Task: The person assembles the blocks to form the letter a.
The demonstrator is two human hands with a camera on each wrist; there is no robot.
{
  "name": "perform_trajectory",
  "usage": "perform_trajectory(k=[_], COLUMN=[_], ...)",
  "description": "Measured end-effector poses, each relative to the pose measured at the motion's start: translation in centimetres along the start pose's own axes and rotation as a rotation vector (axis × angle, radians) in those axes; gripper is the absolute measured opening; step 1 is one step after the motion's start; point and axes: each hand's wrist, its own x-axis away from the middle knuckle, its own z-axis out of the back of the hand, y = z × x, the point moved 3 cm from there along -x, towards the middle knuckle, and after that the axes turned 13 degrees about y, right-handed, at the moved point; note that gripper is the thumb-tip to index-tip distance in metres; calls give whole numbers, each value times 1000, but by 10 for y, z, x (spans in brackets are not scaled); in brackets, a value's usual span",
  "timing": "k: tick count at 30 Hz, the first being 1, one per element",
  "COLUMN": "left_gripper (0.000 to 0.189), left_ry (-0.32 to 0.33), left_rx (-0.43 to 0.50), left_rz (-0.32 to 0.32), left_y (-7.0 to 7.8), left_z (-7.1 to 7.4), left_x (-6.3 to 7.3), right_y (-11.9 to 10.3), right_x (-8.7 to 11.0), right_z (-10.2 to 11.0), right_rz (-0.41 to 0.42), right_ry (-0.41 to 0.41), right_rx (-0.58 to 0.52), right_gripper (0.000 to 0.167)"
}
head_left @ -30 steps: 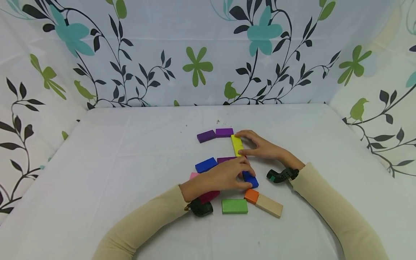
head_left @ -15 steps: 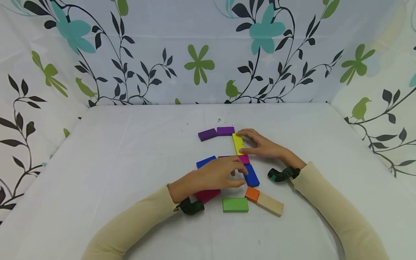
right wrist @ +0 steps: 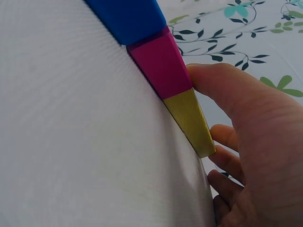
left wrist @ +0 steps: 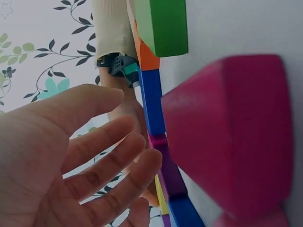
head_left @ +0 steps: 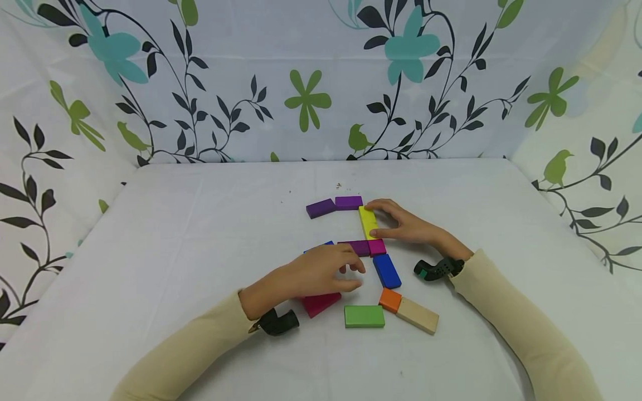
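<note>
My right hand (head_left: 407,224) spans the yellow block (head_left: 368,221), thumb at its near end and fingertips at its far end. In the right wrist view the thumb lies by the seam between the yellow block (right wrist: 191,120) and a magenta block (right wrist: 163,66). My left hand (head_left: 321,272) hovers holding nothing, its fingers loosely bent and apart from the blocks. It partly hides a blue block and a crimson block (head_left: 321,304). Right of it, a purple block (head_left: 356,248), a small magenta block (head_left: 377,247) and a blue block (head_left: 387,271) form a chain with the yellow one.
Two purple blocks (head_left: 321,208) lie end to end at the far side. Nearer me are a green block (head_left: 364,316), a small orange block (head_left: 390,299) and a plain wooden block (head_left: 418,316). Patterned cloth walls surround the white tabletop (head_left: 225,223).
My left hand has let go of the blue block and drawn back to the left, uncovering the purple and magenta blocks. My right hand stays at the yellow block.
</note>
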Motion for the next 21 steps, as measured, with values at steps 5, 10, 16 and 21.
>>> perform_trajectory(k=[5, 10, 16, 21], left_gripper=[25, 27, 32, 39], left_ry=[7, -1, -47, -71], left_rx=[-6, -11, 7, 18], left_rz=[-35, -71, -58, -37], left_y=[-4, -8, -13, -16], left_z=[2, 5, 7, 5], left_x=[10, 20, 29, 34], right_y=[-2, -3, -2, -2], right_x=[1, 1, 1, 1], right_z=[1, 1, 1, 1], right_rz=[1, 5, 1, 1], right_ry=[-4, -5, -5, -7], right_rx=[-2, -2, 6, 8], right_gripper=[64, 64, 65, 65])
